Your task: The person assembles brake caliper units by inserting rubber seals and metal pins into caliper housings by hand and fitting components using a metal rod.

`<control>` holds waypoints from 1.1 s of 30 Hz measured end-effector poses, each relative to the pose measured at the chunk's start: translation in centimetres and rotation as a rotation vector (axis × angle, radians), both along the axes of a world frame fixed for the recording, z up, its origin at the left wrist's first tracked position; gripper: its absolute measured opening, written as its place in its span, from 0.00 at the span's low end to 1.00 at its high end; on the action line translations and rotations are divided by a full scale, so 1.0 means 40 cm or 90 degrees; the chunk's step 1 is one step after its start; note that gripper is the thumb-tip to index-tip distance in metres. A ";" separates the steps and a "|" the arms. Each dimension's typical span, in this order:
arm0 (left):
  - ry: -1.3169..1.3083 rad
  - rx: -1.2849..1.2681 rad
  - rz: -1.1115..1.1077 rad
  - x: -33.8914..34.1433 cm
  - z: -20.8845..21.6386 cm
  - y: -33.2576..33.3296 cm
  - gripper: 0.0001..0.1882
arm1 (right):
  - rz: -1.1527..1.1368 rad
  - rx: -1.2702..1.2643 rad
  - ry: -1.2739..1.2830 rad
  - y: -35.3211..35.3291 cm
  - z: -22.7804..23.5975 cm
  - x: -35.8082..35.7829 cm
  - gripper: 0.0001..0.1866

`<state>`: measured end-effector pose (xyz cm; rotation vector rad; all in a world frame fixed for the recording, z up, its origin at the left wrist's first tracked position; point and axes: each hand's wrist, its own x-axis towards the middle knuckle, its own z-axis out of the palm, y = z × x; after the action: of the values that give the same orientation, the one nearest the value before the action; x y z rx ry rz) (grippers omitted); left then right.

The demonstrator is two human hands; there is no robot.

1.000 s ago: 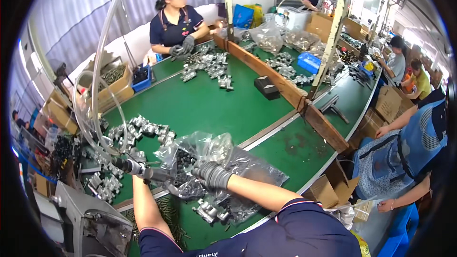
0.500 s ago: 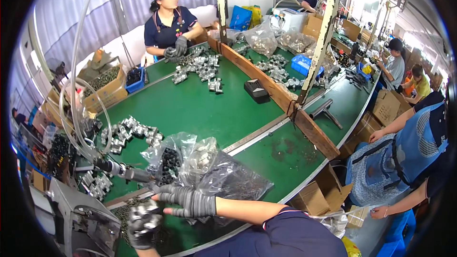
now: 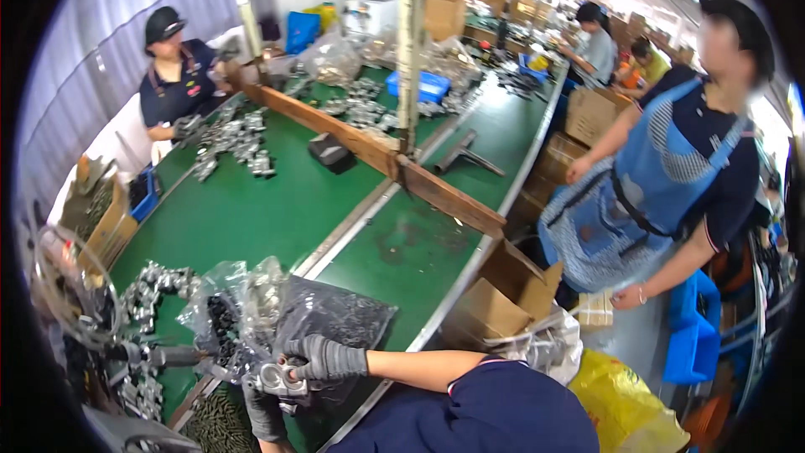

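Left hand (image 3: pixel 267 415): gloved, gripping the casting (image 3: pixel 275 381) at lower left.
Right hand (image 3: pixel 323 358): gloved, fingers bent against its upper right; cannot tell whether pinching.
Casting: silver, between both hands.
Bags (image 3: pixel 340 312): just beyond, on the green table (image 3: pixel 251 218).
Screws (image 3: pixel 216 424): heaped, left of the left hand.

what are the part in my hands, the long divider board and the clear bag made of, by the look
The held part: probably metal, silvery with bright highlights; which metal is unclear. The divider board: apparently wood, matte, brown and streaky. The clear bag: likely thin plastic, glossy, see-through, crinkled.
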<state>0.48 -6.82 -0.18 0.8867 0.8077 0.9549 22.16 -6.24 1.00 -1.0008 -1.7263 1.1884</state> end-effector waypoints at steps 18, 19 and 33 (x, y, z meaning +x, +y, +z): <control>-0.121 -0.051 0.149 0.139 0.098 -0.033 0.29 | -0.047 -0.294 0.363 -0.048 0.065 -0.019 0.26; -0.160 -0.063 0.147 0.140 0.104 -0.032 0.29 | -0.061 -0.326 0.389 -0.050 0.078 -0.022 0.26; -0.152 -0.080 0.262 0.088 0.051 -0.036 0.26 | 0.031 -0.378 0.313 0.000 0.052 -0.063 0.24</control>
<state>3.98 -8.25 1.86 0.4914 0.8479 1.3258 19.65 -6.24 3.07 -0.8902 -1.0327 1.8567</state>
